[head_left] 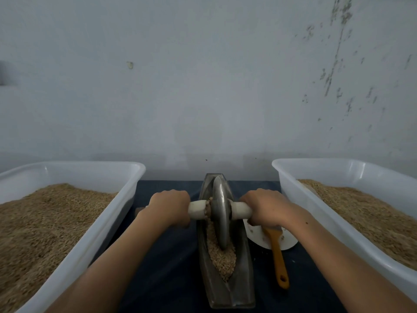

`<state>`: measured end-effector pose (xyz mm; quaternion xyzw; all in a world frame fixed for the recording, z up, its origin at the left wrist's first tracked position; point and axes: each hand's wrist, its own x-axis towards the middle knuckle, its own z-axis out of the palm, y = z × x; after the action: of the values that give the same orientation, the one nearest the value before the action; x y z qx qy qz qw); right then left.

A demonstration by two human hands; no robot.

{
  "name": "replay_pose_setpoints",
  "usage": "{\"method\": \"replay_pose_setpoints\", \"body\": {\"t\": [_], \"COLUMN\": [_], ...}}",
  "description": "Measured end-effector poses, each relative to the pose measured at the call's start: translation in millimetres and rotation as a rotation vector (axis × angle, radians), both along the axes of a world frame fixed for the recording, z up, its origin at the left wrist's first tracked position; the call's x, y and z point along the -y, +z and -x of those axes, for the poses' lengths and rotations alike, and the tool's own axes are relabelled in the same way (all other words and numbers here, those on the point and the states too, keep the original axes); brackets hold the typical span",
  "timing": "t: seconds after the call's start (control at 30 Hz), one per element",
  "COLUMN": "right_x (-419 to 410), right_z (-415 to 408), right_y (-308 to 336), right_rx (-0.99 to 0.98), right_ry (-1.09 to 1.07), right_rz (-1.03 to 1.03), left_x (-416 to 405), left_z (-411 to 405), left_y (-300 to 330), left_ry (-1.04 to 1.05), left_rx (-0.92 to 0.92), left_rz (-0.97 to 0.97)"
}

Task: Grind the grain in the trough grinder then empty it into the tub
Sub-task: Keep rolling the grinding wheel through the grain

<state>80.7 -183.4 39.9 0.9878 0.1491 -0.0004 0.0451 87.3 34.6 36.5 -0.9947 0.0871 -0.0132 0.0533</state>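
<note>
A: Both fists are wrapped tight. The left hand is curled round the left end of the pale wooden axle, the right hand round the right end, knuckles up, thumbs tucked under out of sight.

B: And between them stands the grinding wheel, a grey metal disc on edge, sitting down in the groove of the trough grinder.

A: The trough is a long, boat-shaped metal piece, running away from the person toward the wall, square in the middle of the dark blue cloth.

B: Where's the grain?

A: The grain lies in the groove, heaped mostly at the near end, in front of the wheel. A few bits cling up by the axle on the left of the disc.

B: A white tub on each side, too.

A: The left tub and the right tub both hold a deep bed of brown grain, and both stand apart from the trough.

B: Anything else on the cloth?

A: A brush with an orange handle lies just right of the trough, its head hidden under the right hand and resting over a white scoop.
</note>
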Motion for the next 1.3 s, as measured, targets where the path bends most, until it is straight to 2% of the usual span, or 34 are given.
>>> {"method": "replay_pose_setpoints", "body": {"t": [0.13,0.23,0.37,0.53,0.67,0.77,0.93,1.03,1.1,1.3], "right_x": [-1,-1,0,1,0,0,-1,0,1,1], "right_z": [0,0,1,5,5,2,-1,-1,0,8], "right_y": [-9,-13,-10,3,5,-1,-13,-15,-11,9], "right_rx": [0.251,0.316,0.227,-0.007,-0.057,0.011,0.271,0.265,0.185,-0.152], "right_ry": [0.017,0.020,0.005,0.007,-0.005,-0.021,-0.019,-0.026,-0.029,-0.033], "right_rz": [-0.064,-0.105,-0.075,-0.004,0.013,-0.009,-0.072,-0.097,-0.069,-0.003], "left_x": [2,4,6,1,-1,0,4,5,5,0], "left_z": [-2,1,4,4,2,-1,-2,0,0,3], "left_y": [-5,-5,-3,2,2,-2,-10,-11,-9,3], "left_ry": [0.002,0.003,0.004,-0.006,-0.002,-0.004,-0.011,-0.026,-0.023,-0.004], "left_rx": [0.197,0.276,0.232,0.003,-0.051,0.051,0.306,0.364,0.321,-0.028], "left_rz": [0.024,0.037,-0.013,-0.015,0.002,0.003,0.049,0.047,0.014,-0.060]}}
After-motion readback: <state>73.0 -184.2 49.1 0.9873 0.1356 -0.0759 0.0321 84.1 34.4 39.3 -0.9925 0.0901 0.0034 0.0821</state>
